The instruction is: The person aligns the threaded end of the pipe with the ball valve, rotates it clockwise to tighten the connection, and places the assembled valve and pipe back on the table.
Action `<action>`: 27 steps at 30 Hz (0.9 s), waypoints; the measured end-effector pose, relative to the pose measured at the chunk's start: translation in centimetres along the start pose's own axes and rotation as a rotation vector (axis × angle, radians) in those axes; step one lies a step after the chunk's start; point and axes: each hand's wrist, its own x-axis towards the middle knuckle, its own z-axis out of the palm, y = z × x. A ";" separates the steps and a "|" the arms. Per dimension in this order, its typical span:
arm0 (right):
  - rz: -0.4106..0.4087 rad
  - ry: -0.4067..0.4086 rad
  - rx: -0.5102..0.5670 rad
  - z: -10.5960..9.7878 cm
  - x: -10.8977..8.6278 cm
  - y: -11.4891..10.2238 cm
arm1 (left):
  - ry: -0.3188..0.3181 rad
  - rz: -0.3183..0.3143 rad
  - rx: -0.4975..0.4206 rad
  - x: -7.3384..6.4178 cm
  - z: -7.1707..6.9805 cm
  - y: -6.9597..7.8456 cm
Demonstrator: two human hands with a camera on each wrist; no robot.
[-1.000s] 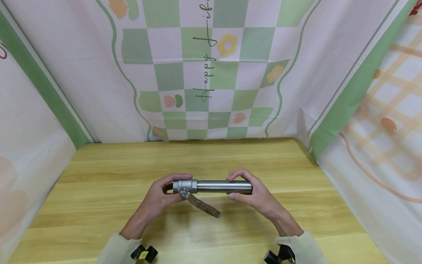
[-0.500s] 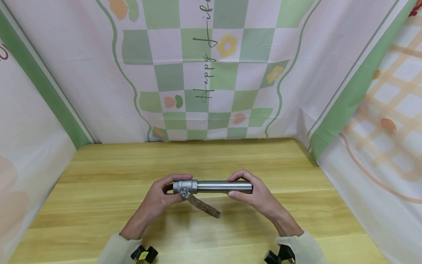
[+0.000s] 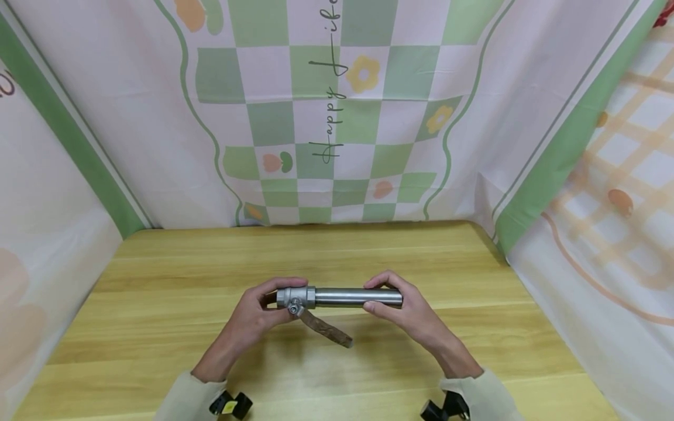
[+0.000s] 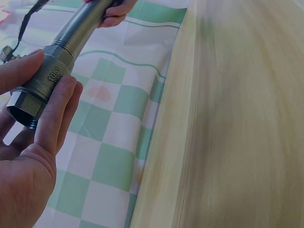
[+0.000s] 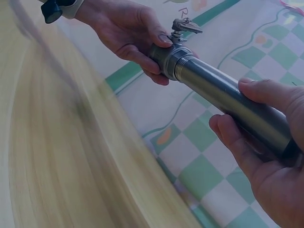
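Observation:
A silver ball valve [image 3: 295, 296] and a straight steel pipe [image 3: 337, 297] lie end to end in one line, held over the table. My left hand [image 3: 256, 310] grips the valve body, thumb on the near side and fingers on the far side. The pipe's far right end sits in my right hand [image 3: 413, 307], pinched between thumb and fingers. The valve's worn brown lever handle [image 3: 326, 330] slants down to the right. Threads [image 5: 181, 66] show where pipe meets valve in the right wrist view. The valve's open outer end [image 4: 24, 111] faces the left wrist camera.
Under the hands is a wood-grain table [image 3: 337, 251]. A green and white checked cloth [image 3: 316, 123] hangs behind it, with more printed cloth [image 3: 626, 204] at the sides. Small black devices [image 3: 231, 404] are strapped at both wrists.
My right thumb and fingers have shifted very slightly on the pipe. The left hand and the valve hold their place.

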 end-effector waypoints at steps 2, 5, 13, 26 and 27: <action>0.003 -0.001 0.011 0.0 0.0 0.0 | 0.000 -0.001 0.000 0.0 0.0 0.0; -0.003 -0.012 0.048 0.1 0.0 -0.1 | 0.001 -0.002 0.002 0.0 0.0 0.0; -0.053 -0.069 0.101 -0.2 0.2 -0.1 | 0.004 0.003 0.010 0.0 0.0 0.0; -0.021 -0.051 0.071 -0.3 0.0 0.0 | -0.003 0.012 0.010 0.0 0.0 0.0; -0.017 -0.046 0.066 -0.3 0.0 0.0 | -0.003 0.011 0.008 0.0 0.0 0.0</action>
